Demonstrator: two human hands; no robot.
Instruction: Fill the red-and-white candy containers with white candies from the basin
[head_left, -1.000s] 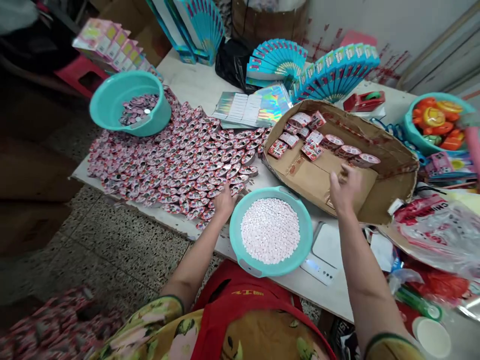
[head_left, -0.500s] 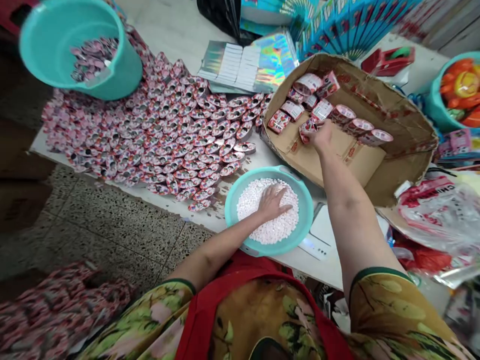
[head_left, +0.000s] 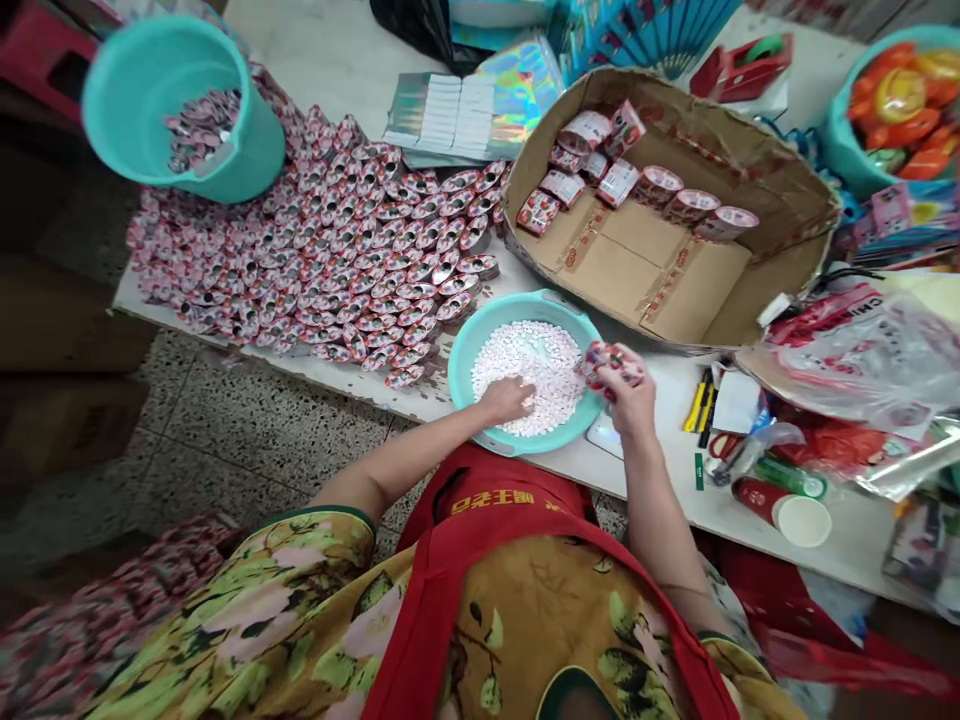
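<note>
My left hand [head_left: 508, 400] is in a turquoise basin [head_left: 463, 350], its fingers curled into the small white tablets [head_left: 551, 365] there. Beside the basin's right rim, my right hand [head_left: 630, 400] grips a small red-and-pink printed packet [head_left: 611, 366]. More printed packets [head_left: 559, 188] lie in a cut-down cardboard box [head_left: 780, 290] beyond the basin. To the left, many open-topped printed packets [head_left: 360, 260] stand packed together on the table [head_left: 420, 398].
A turquoise bucket [head_left: 259, 140] with small pink pieces stands at the far left. Holographic sheets [head_left: 517, 95] lie behind the packets. At the right are a yellow cutter [head_left: 697, 400], a paper cup [head_left: 799, 518], plastic bags [head_left: 885, 370] and a tub of orange toys [head_left: 847, 150].
My right hand has come back from the cardboard box to the basin's right side, bringing a printed packet. My left hand has moved toward the near-left of the tablets and its fingers have curled.
</note>
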